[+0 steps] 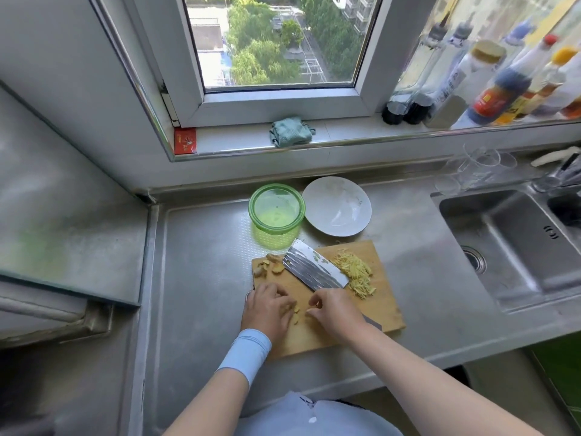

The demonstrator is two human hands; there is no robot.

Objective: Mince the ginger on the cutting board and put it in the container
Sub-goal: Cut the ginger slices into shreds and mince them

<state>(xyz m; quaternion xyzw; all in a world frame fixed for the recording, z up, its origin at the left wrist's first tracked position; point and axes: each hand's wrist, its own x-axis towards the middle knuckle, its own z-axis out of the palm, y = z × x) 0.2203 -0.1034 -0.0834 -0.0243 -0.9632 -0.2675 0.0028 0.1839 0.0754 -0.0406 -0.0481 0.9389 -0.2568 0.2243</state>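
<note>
Fingers (279,294) of the left hand (267,309) curl down over pale ginger slices (295,317) near the front of a wooden cutting board (386,313). The right hand (338,313) has its fingertips (314,302) drawn together just beside the slices; whether they pinch a piece cannot be told. A broad steel cleaver (314,269) lies flat across the board between two lots of ginger, with its dark handle running under the right wrist. Knobbly ginger offcuts (272,265) sit at the board's far left corner, and a loose heap of fine yellow ginger shreds (355,272) lies to the blade's right.

Just behind the board stand a round translucent green container (276,209) and, touching it on the right, a shallow white bowl (336,206). The brushed-steel counter (201,262) runs right to a sunken sink (509,247). On the windowsill (239,141) above lie a crumpled teal cloth (290,132) and a row of sauce bottles (503,80).
</note>
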